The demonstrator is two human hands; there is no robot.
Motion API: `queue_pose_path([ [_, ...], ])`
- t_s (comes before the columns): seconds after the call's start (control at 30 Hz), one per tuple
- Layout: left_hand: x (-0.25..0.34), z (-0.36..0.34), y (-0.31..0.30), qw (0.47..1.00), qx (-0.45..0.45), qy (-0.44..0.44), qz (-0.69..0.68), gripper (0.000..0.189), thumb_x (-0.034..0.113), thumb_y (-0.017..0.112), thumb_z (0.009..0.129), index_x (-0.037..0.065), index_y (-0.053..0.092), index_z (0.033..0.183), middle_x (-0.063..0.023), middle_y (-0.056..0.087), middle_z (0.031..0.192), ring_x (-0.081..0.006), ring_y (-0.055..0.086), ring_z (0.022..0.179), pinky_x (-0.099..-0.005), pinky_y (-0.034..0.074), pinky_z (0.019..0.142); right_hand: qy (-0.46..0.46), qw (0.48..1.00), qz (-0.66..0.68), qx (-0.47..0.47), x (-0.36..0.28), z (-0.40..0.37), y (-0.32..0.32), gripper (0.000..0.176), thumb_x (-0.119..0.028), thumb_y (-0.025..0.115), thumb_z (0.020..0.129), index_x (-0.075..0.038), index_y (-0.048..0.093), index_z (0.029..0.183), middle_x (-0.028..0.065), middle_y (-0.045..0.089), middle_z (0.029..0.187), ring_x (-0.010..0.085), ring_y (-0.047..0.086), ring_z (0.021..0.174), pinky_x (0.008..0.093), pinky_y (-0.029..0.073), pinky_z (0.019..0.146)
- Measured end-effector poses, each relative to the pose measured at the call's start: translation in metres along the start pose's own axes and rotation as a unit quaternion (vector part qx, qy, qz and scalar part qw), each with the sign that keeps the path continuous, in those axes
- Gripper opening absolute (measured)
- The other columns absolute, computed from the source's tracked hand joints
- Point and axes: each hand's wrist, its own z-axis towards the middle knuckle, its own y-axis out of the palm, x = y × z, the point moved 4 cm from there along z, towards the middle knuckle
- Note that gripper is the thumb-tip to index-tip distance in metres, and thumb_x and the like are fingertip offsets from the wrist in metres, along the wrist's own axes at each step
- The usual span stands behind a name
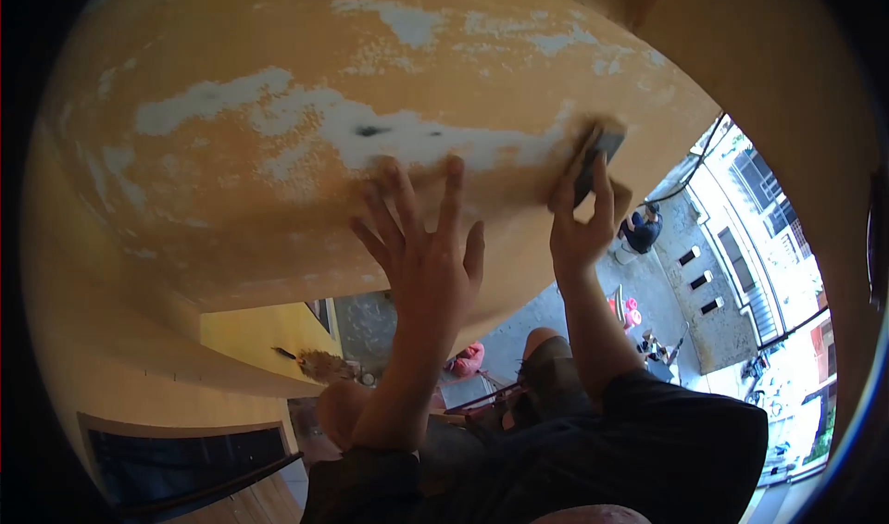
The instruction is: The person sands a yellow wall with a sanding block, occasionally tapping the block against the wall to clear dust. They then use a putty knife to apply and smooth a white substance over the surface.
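Hands on a peeling orange plaster wall (231,218)
Right hand (579,232), grip closed, presses a small dark flat block (604,149) flush to the wall; just beside it, the left hand (421,255) lies spread open, likely bracing.

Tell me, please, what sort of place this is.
Probably the outside of a building, high above a street: an orange wall with white patches, the paved street far below, and a small person down there.

An orange wall (231,218) with white scraped patches (370,135) bears the left hand (426,260), fingers spread flat, and a dark sanding block (599,156).
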Motion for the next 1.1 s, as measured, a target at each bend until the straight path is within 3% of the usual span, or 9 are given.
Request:
queue_pose_path([
  [0.17, 0.003, 0.003, 0.0, 0.999, -0.046, -0.002, 0.005, 0.069, 0.037, 0.064, 0.088, 0.028, 0.035, 0.149, -0.028, 0.009, 0.156, -0.0558, 0.005, 0.141, -0.0714, 0.014, 0.106, 0.059, 0.998, -0.008, 0.031, -0.007, 0.04, 0.003, 0.052, -0.002, 0.076, 0.075, -0.001, 0.057, 0.123, 0.0117, 0.056, 0.091, 0.0241, 0.055, 0.085, 0.0348, 0.045, 0.074],
  [0.33, 0.002, 0.001, 0.0, 0.999, -0.049, 0.002, -0.002, 0.069, 0.039, 0.062, 0.088, 0.029, 0.034, 0.15, -0.0277, 0.008, 0.156, -0.0557, 0.005, 0.141, -0.0712, 0.013, 0.107, 0.025, 0.999, -0.017, -0.012, 0.002, 0.007, -0.002, 0.05, -0.004, 0.076, 0.075, -0.001, 0.056, 0.122, 0.0137, 0.054, 0.098, 0.0245, 0.057, 0.083, 0.033, 0.047, 0.076],
  [0.47, 0.003, 0.002, 0.0, 0.999, -0.042, -0.001, 0.004, 0.07, 0.039, 0.064, 0.088, 0.028, 0.033, 0.15, -0.028, 0.007, 0.156, -0.056, 0.004, 0.141, -0.0713, 0.012, 0.107, 0.069, 0.992, 0.089, 0.054, 0.007, 0.034, 0.01, 0.061, -0.01, 0.076, 0.08, -0.003, 0.046, 0.132, 0.0091, 0.059, 0.105, 0.0149, 0.056, 0.087, 0.0291, 0.041, 0.076],
  [0.5, 0.004, -0.001, 0.0, 0.999, -0.049, 0.0, 0.001, 0.07, 0.039, 0.064, 0.088, 0.028, 0.033, 0.15, -0.028, 0.007, 0.156, -0.056, 0.004, 0.141, -0.0713, 0.012, 0.107, 0.07, 0.996, 0.042, 0.037, 0.004, 0.033, 0.009, 0.063, -0.01, 0.075, 0.082, -0.003, 0.041, 0.134, 0.0093, 0.06, 0.107, 0.0154, 0.057, 0.088, 0.0289, 0.041, 0.078],
  [0.57, 0.0, 0.001, -0.002, 0.999, -0.02, -0.004, -0.024, 0.071, 0.033, 0.067, 0.084, 0.031, 0.037, 0.148, -0.0269, 0.017, 0.155, -0.0549, 0.015, 0.139, -0.073, 0.015, 0.105, 0.088, 0.996, 0.017, 0.02, 0.008, 0.016, 0.0, 0.062, -0.01, 0.075, 0.082, -0.003, 0.041, 0.134, 0.0092, 0.06, 0.107, 0.0152, 0.057, 0.088, 0.0289, 0.041, 0.078],
  [0.7, 0.002, 0.002, -0.001, 0.999, -0.023, -0.005, -0.023, 0.072, 0.034, 0.067, 0.084, 0.031, 0.036, 0.148, -0.0271, 0.016, 0.155, -0.055, 0.015, 0.139, -0.0729, 0.015, 0.105, 0.1, 0.993, 0.059, 0.03, 0.007, 0.029, 0.008, 0.061, -0.012, 0.075, 0.083, -0.003, 0.042, 0.133, 0.0094, 0.06, 0.106, 0.0154, 0.058, 0.088, 0.0296, 0.042, 0.076],
  [0.8, 0.004, -0.001, -0.001, 0.999, -0.028, -0.007, -0.016, 0.073, 0.035, 0.068, 0.083, 0.031, 0.036, 0.149, -0.0271, 0.015, 0.155, -0.0549, 0.015, 0.139, -0.0729, 0.014, 0.105, 0.099, 0.994, 0.018, 0.042, 0.004, 0.035, 0.002, 0.061, -0.013, 0.075, 0.082, -0.002, 0.041, 0.131, 0.0095, 0.058, 0.107, 0.0161, 0.059, 0.09, 0.0289, 0.043, 0.073],
  [0.87, 0.002, 0.001, -0.002, 0.999, -0.053, 0.003, -0.003, 0.071, 0.038, 0.064, 0.087, 0.028, 0.033, 0.15, -0.0301, 0.007, 0.155, -0.0567, 0.004, 0.14, -0.0718, 0.012, 0.106, 0.071, 0.993, 0.078, 0.045, 0.017, 0.013, 0.004, 0.057, -0.014, 0.077, 0.08, -0.003, 0.045, 0.127, 0.0104, 0.056, 0.11, 0.0189, 0.057, 0.089, 0.0317, 0.042, 0.078],
  [1.1, 0.001, 0.001, 0.0, 0.999, -0.052, 0.003, 0.006, 0.07, 0.037, 0.064, 0.087, 0.029, 0.033, 0.15, -0.0297, 0.007, 0.156, -0.0577, 0.004, 0.14, -0.0727, 0.012, 0.105, 0.107, 0.991, 0.072, 0.045, 0.018, 0.014, 0.003, 0.054, -0.013, 0.077, 0.079, -0.003, 0.045, 0.122, 0.011, 0.054, 0.108, 0.0192, 0.056, 0.09, 0.0321, 0.042, 0.076],
])
